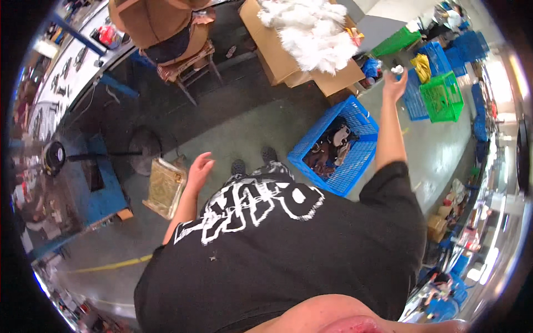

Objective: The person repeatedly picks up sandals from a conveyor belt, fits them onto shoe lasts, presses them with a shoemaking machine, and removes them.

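My right hand reaches out ahead on the right, its fingers curled around a small white object too small to name. My left hand hangs low on the left with its fingers apart and nothing in it. Between my arms, on the floor to the right of my feet, sits a blue plastic crate. Inside lie several dark and brown pieces and a paler one, whose kind I cannot make out. Beyond the crate, a large open cardboard box is heaped with fluffy white material.
Left of my left hand stands a worn square stool or box, with a black fan past it. Ahead, a person sits on a wooden chair at a long bench. Green crates and blue crates stand at the far right.
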### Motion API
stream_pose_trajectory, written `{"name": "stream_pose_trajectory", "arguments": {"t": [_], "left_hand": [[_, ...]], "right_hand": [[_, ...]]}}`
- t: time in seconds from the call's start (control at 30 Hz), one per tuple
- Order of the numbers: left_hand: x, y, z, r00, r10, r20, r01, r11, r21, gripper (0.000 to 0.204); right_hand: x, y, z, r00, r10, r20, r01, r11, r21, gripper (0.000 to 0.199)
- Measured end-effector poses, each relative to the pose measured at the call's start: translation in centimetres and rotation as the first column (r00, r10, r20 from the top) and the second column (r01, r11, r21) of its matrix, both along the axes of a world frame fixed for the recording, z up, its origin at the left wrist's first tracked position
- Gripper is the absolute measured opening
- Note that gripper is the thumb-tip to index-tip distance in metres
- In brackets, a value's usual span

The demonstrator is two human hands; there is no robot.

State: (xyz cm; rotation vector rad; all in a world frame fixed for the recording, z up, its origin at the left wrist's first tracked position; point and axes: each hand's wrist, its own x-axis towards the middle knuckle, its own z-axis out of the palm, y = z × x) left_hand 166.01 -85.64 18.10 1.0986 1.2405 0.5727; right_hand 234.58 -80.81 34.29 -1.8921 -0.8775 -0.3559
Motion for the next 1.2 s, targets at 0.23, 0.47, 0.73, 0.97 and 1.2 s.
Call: {"name": "stream_pose_trajectory", "arguments": {"t": [0.23, 0.47, 0.73, 0.97, 1.2], "left_hand": [[-10.0, -25.0, -9.9, 0.769, 0.578, -0.271, -0.61, 0.792, -0.041, 0.04], [-7.1, -52.0, -18.4, 0.609, 0.313, -0.729, -0.659, 0.711, -0.245, 0.033], [-19.5, -65.0, -19.2, 0.681, 0.245, -0.691, -0.602, 0.724, -0.337, 0.028], [-36.7, -69.5, -18.6, 0.048, 0.938, -0.342, -0.991, 0.086, 0.098, 0.034], [-51.7, -73.0, -18.5, -0.08, 0.961, -0.266, -0.996, -0.088, -0.017, 0.043]], "right_hand": [[-2.7, -3.8, -28.8, 0.776, 0.58, -0.249, -0.147, -0.218, -0.965, 0.024], [-31.3, -5.9, -34.4, 0.097, 0.89, -0.445, -0.137, -0.431, -0.892, 0.019], [-72.3, -13.9, -17.7, 0.137, 0.88, -0.454, -0.265, -0.409, -0.873, 0.028], [-91.3, -24.6, -18.5, -0.257, 0.76, -0.597, -0.334, -0.65, -0.683, 0.028], [-107.1, -24.6, -29.9, -0.198, 0.686, -0.7, -0.277, -0.724, -0.632, 0.036]]}}
